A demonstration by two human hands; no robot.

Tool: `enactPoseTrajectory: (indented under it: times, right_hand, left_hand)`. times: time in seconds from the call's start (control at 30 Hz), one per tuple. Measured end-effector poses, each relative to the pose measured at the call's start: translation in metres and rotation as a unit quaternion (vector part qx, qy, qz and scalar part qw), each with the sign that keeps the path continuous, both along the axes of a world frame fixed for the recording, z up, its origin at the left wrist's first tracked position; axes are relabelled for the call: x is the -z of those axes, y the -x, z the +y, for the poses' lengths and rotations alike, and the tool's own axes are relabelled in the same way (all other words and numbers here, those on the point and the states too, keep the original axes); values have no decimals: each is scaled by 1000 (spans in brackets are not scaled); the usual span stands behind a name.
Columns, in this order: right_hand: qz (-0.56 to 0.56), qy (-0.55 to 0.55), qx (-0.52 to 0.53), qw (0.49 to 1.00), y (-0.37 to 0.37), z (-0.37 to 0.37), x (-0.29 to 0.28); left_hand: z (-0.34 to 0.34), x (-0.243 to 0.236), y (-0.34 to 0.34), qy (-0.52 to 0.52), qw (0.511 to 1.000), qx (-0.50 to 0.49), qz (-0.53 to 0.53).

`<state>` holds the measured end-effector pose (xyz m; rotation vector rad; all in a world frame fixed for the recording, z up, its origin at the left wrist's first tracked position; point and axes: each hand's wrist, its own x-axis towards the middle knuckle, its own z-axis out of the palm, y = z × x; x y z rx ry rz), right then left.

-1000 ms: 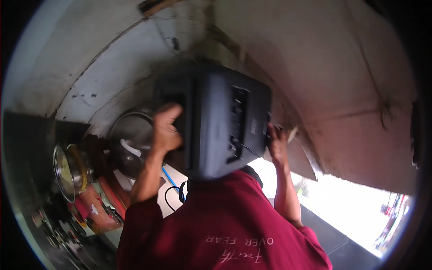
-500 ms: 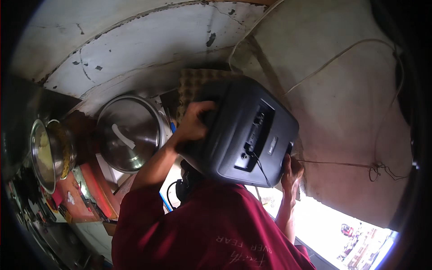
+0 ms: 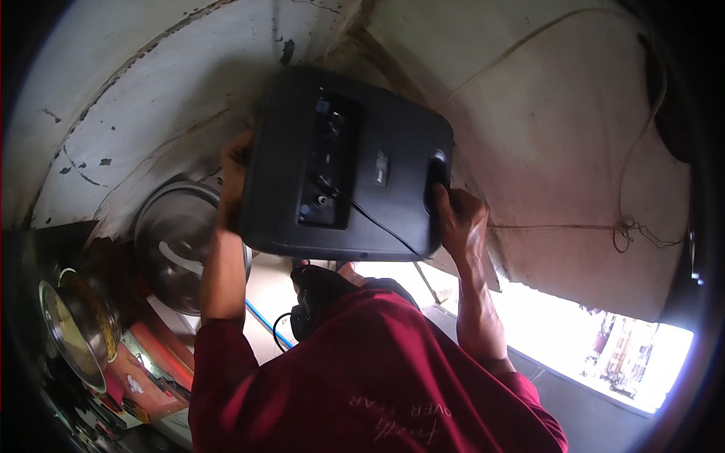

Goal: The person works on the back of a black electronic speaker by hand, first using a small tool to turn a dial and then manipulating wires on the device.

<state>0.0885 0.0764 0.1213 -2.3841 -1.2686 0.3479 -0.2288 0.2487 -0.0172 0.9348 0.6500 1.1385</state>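
Between my two hands I hold up a big black speaker (image 3: 400,143), its back panel toward me. Knobs and sockets sit in a recess of that panel, and a thin black cable (image 3: 381,226) hangs out of it. My left hand (image 3: 236,162) grips the speaker's left side; most of its fingers are hidden behind the edge. On the right side, my right hand (image 3: 461,217) is closed round the edge at the recessed handle.
A large lidded steel pot (image 3: 170,283) stands at the left, close to my left forearm. Beyond it are metal bowls (image 3: 72,336) on a reddish shelf. A scuffed wall (image 3: 91,136) rises ahead, and a slanted panel with a looped wire (image 3: 623,234) hangs at the right, above a bright opening.
The speaker has moved left and turned, so its back panel faces me more squarely. Both hands keep their hold; my right hand is higher and my left has shifted leftward.
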Motion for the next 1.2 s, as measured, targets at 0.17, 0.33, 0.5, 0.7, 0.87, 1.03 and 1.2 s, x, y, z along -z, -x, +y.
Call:
enactPoseTrajectory:
  times: [0.17, 0.33, 0.5, 0.7, 0.87, 1.03, 1.2]
  right_hand:
    - [11, 34, 7, 999, 6, 27, 11]
    - [-23, -5, -25, 999, 1, 28, 41]
    - [-29, -14, -42, 999, 4, 36, 37]
    - [-26, -41, -76, 996, 8, 25, 37]
    - [-35, -67, -72, 995, 11, 20, 46]
    - [-96, -97, -83, 987, 14, 15, 42]
    - [-62, -166, -158, 971, 42, 0, 20]
  left_hand:
    - [21, 19, 2, -78, 996, 19, -27]
    - [20, 62, 7, 26, 1000, 5, 11]
    - [7, 90, 13, 132, 989, 39, -59]
    - [2, 107, 27, 123, 992, 28, -9]
    - [-4, 105, 32, 116, 992, 4, 52]
    - [-7, 82, 39, 32, 990, 15, 136]
    - [-20, 51, 48, -48, 956, -38, 286]
